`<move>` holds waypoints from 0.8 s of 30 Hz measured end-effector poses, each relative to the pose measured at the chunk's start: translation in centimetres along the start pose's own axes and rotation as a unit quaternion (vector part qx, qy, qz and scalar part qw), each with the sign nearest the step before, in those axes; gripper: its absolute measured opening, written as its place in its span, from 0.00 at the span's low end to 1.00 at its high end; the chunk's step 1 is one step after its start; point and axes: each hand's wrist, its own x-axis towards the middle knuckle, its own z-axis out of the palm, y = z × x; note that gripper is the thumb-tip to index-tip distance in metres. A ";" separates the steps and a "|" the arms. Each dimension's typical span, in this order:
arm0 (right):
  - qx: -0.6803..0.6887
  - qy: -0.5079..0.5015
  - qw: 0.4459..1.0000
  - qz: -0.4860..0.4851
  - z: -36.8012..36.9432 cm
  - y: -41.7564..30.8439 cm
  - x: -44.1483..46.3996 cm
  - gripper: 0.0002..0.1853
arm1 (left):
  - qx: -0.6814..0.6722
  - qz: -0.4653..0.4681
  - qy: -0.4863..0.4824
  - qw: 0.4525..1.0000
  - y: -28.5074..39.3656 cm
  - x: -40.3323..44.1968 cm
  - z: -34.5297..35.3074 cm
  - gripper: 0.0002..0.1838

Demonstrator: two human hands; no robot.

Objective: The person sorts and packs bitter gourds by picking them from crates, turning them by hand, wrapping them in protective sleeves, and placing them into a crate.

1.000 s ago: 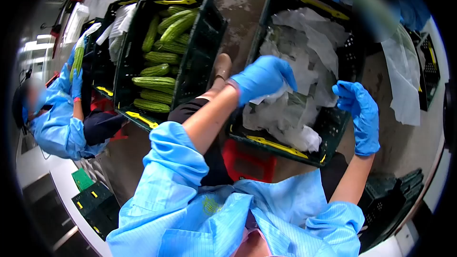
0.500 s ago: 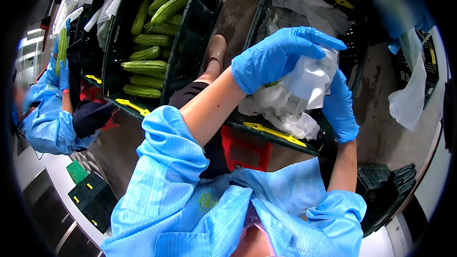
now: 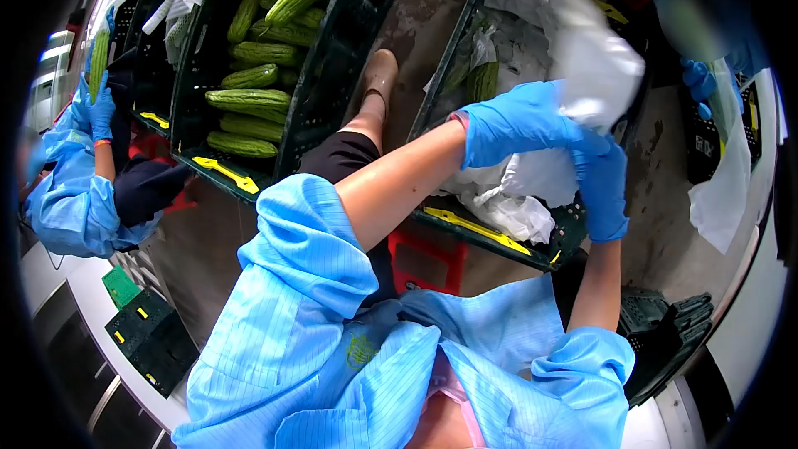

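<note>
My left hand (image 3: 532, 129), in a blue glove, reaches across over the right-hand crate and is closed on a thin white plastic bag (image 3: 603, 66). The bag is blurred by motion and stands up beyond my fingers. My right hand (image 3: 601, 191), also gloved in blue, meets my left fingertips at the bag's lower part. Its fingers are partly hidden behind my left hand but look closed on the same bag. Beneath both hands, the dark green crate (image 3: 428, 125) holds crumpled white plastic (image 3: 515, 212) and a bitter melon (image 3: 482, 81).
A second crate (image 3: 332, 58) at the left holds several bitter melons (image 3: 249, 100). Another person (image 3: 75, 191) at far left holds a bitter melon (image 3: 99, 62). At upper right, a co-worker's gloved hand (image 3: 698, 79) is near hanging white plastic (image 3: 721, 199). A red stool (image 3: 428, 262) stands below the crate.
The white bag has swung up and away from me above my hands. My left hand has moved slightly down and right, towards my right hand. A bitter melon in the right-hand crate is now visible.
</note>
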 end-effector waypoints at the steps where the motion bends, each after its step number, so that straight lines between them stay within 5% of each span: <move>1: -0.071 -0.029 0.996 -0.037 0.2 0.6 -0.1 0.18 | 0.040 -0.027 0.037 0.998 0.2 0.0 -0.1 0.32; 4: -0.178 -0.062 0.971 0.148 -0.2 0.4 0.7 0.18 | 0.154 -0.079 0.143 0.974 1.6 0.7 -0.9 0.27; 5: -0.296 -0.078 0.939 0.155 -0.9 0.4 1.1 0.19 | 0.088 -0.046 0.143 0.985 1.7 0.7 -1.6 0.30; 7: -0.350 -0.048 0.929 0.111 -1.8 1.7 0.9 0.18 | 0.109 0.072 0.207 0.970 0.6 1.5 -2.9 0.33; 11: -0.417 -0.085 0.900 0.096 -0.7 4.0 -0.3 0.18 | 0.102 0.021 0.244 0.964 1.0 1.9 -5.7 0.31; 16: -0.483 -0.256 0.837 -0.005 4.1 9.1 -3.9 0.35 | 0.120 0.045 0.276 0.953 2.0 1.6 -6.6 0.26; 18: -0.336 -0.332 0.877 -0.088 5.8 17.0 -6.5 0.38 | 0.095 0.040 0.268 0.958 2.5 1.3 -6.7 0.26; 22: -0.429 -0.557 0.708 0.073 7.5 16.2 -9.2 0.25 | 0.126 0.070 0.274 0.951 3.1 0.5 -7.7 0.28; 24: -0.468 -0.532 0.697 0.109 7.7 22.7 -10.5 0.23 | 0.104 0.088 0.265 0.954 3.2 -0.2 -8.1 0.27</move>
